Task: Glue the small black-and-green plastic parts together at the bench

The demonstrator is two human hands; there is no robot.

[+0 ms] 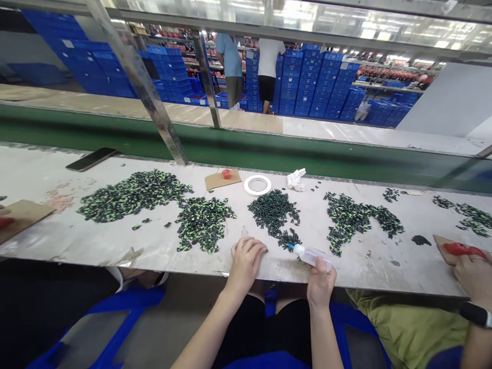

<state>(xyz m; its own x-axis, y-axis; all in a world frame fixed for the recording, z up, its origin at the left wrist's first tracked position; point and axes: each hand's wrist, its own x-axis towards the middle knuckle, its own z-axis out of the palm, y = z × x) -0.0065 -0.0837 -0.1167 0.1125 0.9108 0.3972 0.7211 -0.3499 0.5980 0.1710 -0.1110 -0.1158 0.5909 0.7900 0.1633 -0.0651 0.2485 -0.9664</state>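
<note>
Fingers of right hand (322,284) clasp bottle (312,255) — translucent, whitish, tilted, slim blue tip (290,246) at near edge of dark-green pieces (272,210). Left hand (247,256) on worktable (282,267), fingers curled, close together — cannot tell whether they pinch anything.

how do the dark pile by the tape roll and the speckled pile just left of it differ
The dark pile looks almost evenly dark green, while the speckled pile is dotted with bright green. The dark pile trails toward the bottle in the right hand; the speckled pile lies farther left, apart from it. Both are loose heaps of small pieces on the table.
</note>
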